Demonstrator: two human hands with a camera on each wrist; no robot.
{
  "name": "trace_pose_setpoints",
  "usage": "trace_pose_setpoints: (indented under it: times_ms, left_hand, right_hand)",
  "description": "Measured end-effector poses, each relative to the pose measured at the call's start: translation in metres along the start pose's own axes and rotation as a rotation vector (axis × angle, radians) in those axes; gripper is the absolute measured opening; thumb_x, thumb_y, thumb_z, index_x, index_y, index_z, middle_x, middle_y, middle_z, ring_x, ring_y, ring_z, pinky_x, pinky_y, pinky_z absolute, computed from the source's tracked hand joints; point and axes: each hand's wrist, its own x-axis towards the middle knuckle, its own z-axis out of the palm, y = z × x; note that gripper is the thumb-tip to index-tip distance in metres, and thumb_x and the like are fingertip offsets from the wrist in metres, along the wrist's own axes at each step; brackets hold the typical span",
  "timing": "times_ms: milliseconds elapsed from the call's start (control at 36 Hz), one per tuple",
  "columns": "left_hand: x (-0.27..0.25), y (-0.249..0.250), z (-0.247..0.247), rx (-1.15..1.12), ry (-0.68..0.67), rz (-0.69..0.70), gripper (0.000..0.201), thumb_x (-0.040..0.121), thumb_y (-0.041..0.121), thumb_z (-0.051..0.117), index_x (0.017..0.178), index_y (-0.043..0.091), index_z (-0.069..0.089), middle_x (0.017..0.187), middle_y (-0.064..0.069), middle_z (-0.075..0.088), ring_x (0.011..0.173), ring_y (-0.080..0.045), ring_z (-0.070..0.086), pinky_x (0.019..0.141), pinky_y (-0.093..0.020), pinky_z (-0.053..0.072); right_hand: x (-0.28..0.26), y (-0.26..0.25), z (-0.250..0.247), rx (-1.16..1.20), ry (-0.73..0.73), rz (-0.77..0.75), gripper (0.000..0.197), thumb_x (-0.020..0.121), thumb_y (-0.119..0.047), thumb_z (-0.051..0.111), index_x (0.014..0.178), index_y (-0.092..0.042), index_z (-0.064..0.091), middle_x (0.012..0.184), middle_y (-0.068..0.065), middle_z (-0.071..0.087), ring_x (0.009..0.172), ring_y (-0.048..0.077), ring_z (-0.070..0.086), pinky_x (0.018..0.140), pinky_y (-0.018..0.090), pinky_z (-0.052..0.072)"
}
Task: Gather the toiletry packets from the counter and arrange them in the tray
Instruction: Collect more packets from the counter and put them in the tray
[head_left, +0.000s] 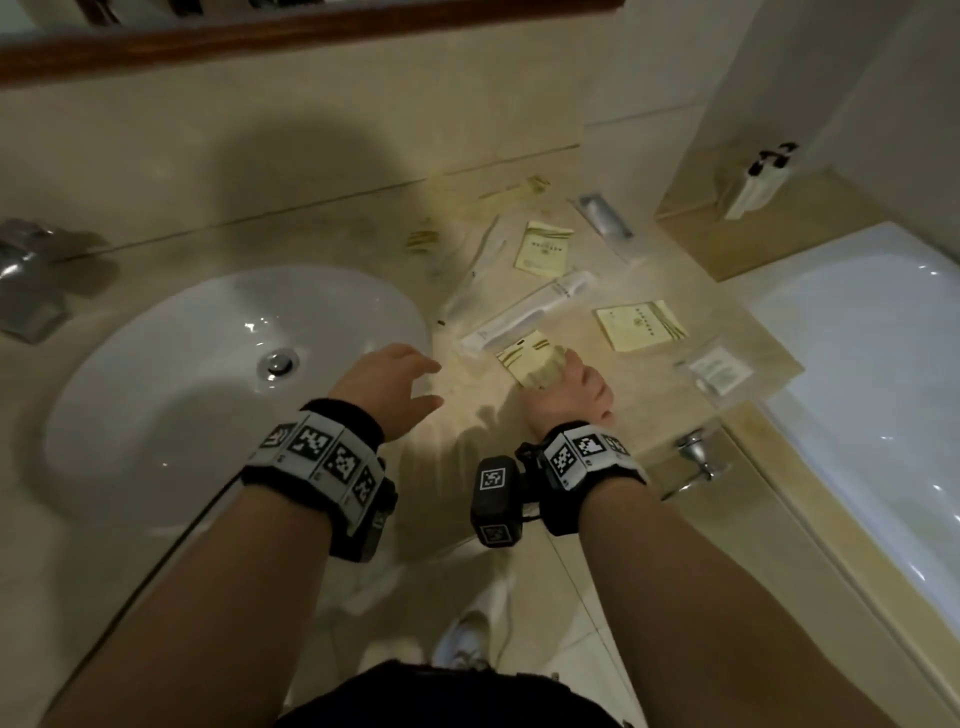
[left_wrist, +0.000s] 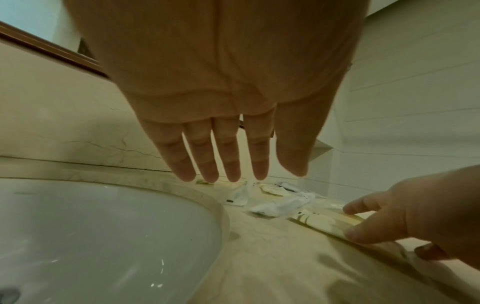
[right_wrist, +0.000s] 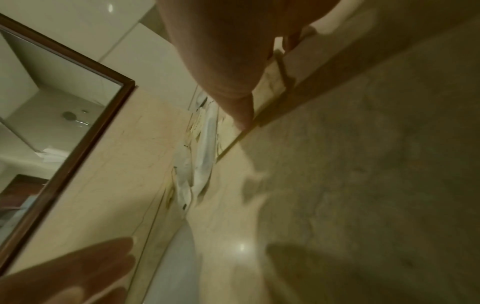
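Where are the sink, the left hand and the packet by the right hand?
sink (head_left: 156, 395), head view, bare basin wall.
left hand (head_left: 387, 387), head view, back of the hand.
packet (head_left: 524, 358), head view, its striped face beside the right hand's fingers.

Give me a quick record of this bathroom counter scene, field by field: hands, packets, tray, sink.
left hand: open, fingers spread, holding nothing, over the sink's right edge
right hand: pinching a yellow packet
tray: clear, on the counter's right part
other packets: a long white packet and more yellow ones lie nearby
sink: white basin, left of the packets

packets' (head_left: 543, 248) print blurred, no legible txt
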Motion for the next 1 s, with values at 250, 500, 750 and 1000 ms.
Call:
trace_pose_setpoints:
  times_ms: [250, 500, 750, 1000]
  left_hand:
    - [0.007, 0.003, 0.003, -0.023, 0.004, -0.025, 0.049, 0.090, 0.035, 0.055, 0.135, 0.020, 0.046, 0.141, -0.004, 0.044, 0.126, -0.022, 0.047, 0.110, -0.033, 0.036]
    - [-0.003, -0.010, -0.009, -0.216, 0.113, -0.075, 0.061, 0.091, 0.032, 0.054, 0.145, 0.016, 0.029, 0.144, -0.005, 0.042, 0.131, -0.021, 0.042, 0.111, -0.032, 0.033]
    - [-0.047, -0.062, -0.032, -0.482, 0.290, -0.163, 0.037, 0.092, 0.027, 0.053, 0.127, 0.018, 0.048, 0.110, -0.001, 0.063, 0.095, -0.016, 0.061, 0.076, -0.019, 0.046]
    - [-0.136, -0.163, -0.056, -0.405, 0.433, -0.337, 0.016, 0.091, 0.018, 0.055, 0.103, 0.009, 0.060, 0.089, -0.003, 0.057, 0.089, -0.024, 0.057, 0.076, -0.028, 0.041]
  right_hand:
    - [0.015, 0.000, -0.014, 0.099, 0.007, 0.004, 0.045, 0.088, -0.018, 0.050, 0.131, -0.032, 0.044, 0.135, 0.004, 0.048, 0.122, 0.028, 0.048, 0.105, 0.041, 0.029]
    - [0.000, -0.048, -0.045, 0.296, -0.020, -0.463, 0.026, 0.090, -0.009, 0.053, 0.112, -0.015, 0.066, 0.115, -0.001, 0.061, 0.104, 0.015, 0.056, 0.091, 0.024, 0.043]
    - [-0.055, -0.102, -0.010, 0.290, -0.372, -0.721, 0.019, 0.089, -0.014, 0.062, 0.106, -0.018, 0.067, 0.090, -0.013, 0.057, 0.072, -0.006, 0.048, 0.065, 0.011, 0.038]
    - [-0.120, -0.175, 0.075, 0.222, -0.553, -0.810, 0.008, 0.089, -0.020, 0.061, 0.094, -0.024, 0.065, 0.085, -0.011, 0.062, 0.079, 0.003, 0.057, 0.072, 0.015, 0.045]
